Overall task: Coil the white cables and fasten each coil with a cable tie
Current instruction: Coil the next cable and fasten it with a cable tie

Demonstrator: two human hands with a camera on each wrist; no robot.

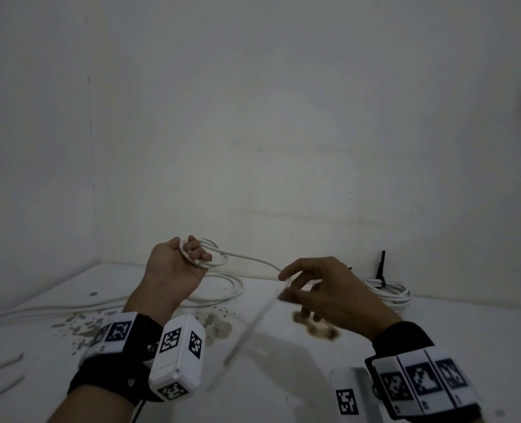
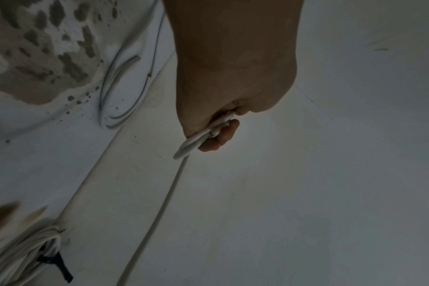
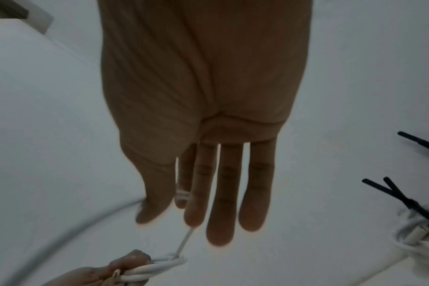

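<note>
My left hand (image 1: 189,257) is raised above the table and grips a small coil of white cable (image 1: 213,254), whose loops (image 2: 196,139) lie in its curled fingers. From the coil the cable (image 1: 253,258) runs right to my right hand (image 1: 288,282). That hand pinches it between thumb and index finger (image 3: 184,193), with the other fingers stretched out. Below the pinch the rest of the cable (image 1: 250,328) hangs blurred toward the table's front. A finished white coil (image 1: 388,290) with a black cable tie (image 1: 381,270) lies at the back right.
Another loose white cable (image 1: 219,290) loops on the white table (image 1: 436,331) behind my left hand and trails off left. Worn brown patches (image 1: 216,326) mark the surface. White walls close in at the back and left. More black tie tails (image 3: 399,195) stick up from the finished coil.
</note>
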